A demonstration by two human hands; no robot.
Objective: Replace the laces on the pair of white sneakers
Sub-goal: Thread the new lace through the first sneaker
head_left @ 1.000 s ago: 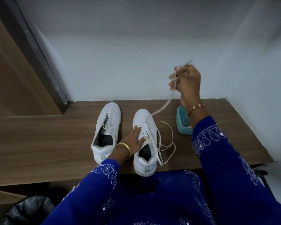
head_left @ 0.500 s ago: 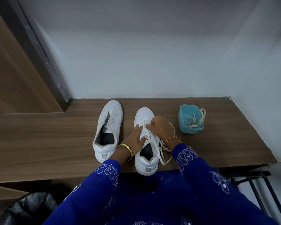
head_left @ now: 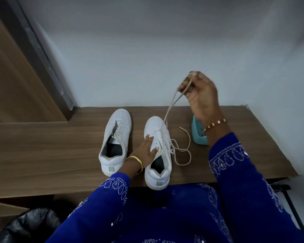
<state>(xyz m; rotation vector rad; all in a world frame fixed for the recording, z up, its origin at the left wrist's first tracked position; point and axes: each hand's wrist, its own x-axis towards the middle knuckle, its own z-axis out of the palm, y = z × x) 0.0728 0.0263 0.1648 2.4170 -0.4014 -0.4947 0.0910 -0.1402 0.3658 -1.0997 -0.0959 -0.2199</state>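
Observation:
Two white sneakers stand toe-away on the wooden table (head_left: pixel 42 155). The left sneaker (head_left: pixel 116 137) has no lace in its eyelets. My left hand (head_left: pixel 146 149) lies flat on the tongue side of the right sneaker (head_left: pixel 158 151), fingers straight. My right hand (head_left: pixel 198 95) is raised above the table and pinches a cream lace (head_left: pixel 170 106) that runs taut down to the right sneaker's front eyelets. The lace's loose part (head_left: pixel 182 151) loops on the table to the right of that shoe.
A small teal box (head_left: pixel 198 135) stands behind my right wrist, mostly hidden. White walls close the back and right. A wooden panel rises at the left. A black bag (head_left: pixel 30 223) lies below the table's front edge.
My right hand has risen from the right sneaker's eyelets up and to the right, drawing the lace taut. My left hand stays on the shoe.

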